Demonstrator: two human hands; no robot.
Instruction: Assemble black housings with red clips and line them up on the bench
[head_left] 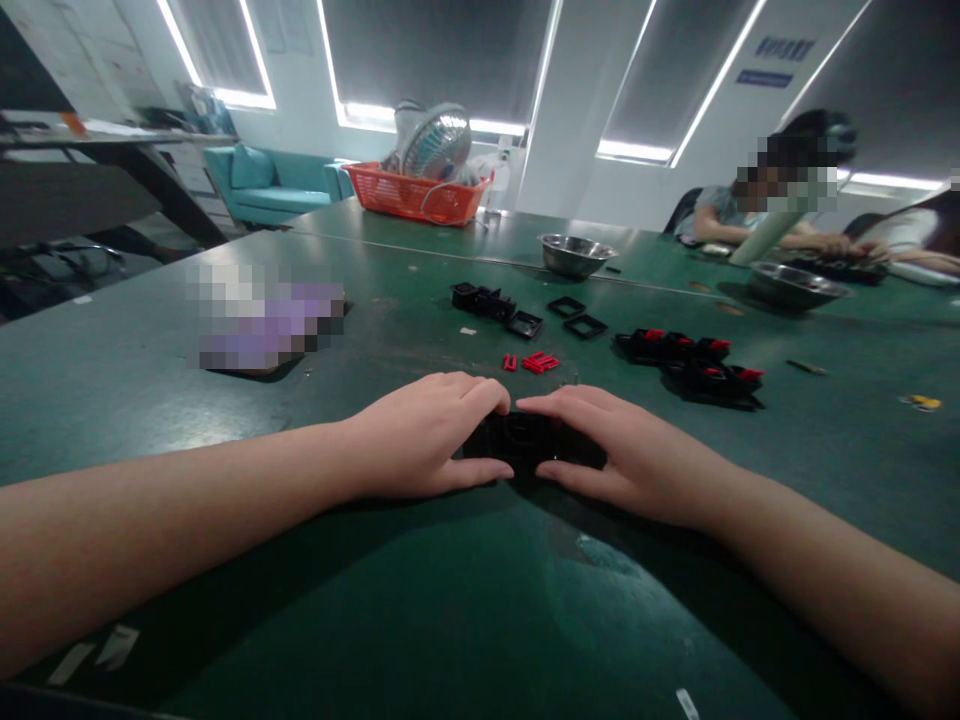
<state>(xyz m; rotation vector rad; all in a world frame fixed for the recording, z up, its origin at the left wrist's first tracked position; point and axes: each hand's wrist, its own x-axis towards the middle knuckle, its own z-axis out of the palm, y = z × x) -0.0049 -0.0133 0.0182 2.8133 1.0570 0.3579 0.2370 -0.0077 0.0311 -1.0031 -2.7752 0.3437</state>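
Between my hands a black plastic part point(517, 432) lies on the green table point(480, 600). My left hand point(431, 435) grips its left end, fingers over the far side and thumb along the near side. In the same way my right hand point(622, 445) is closed around the right end. My palms and fingers hide much of the part. Just beyond my fingers lie several small red clips point(541, 362). Farther back are black square frames point(566, 307) and a cluster of black pieces point(484, 301). Black parts with red clips in them point(709, 380) lie to the right.
At left is a blurred-out purple object point(277, 325). A metal bowl point(576, 256) and an orange basket point(416, 195) holding a fan stand farther back. A second bowl point(796, 286) is at right, near a seated person point(787, 200) and another person's arm. Small yellow bits point(924, 403) lie far right.
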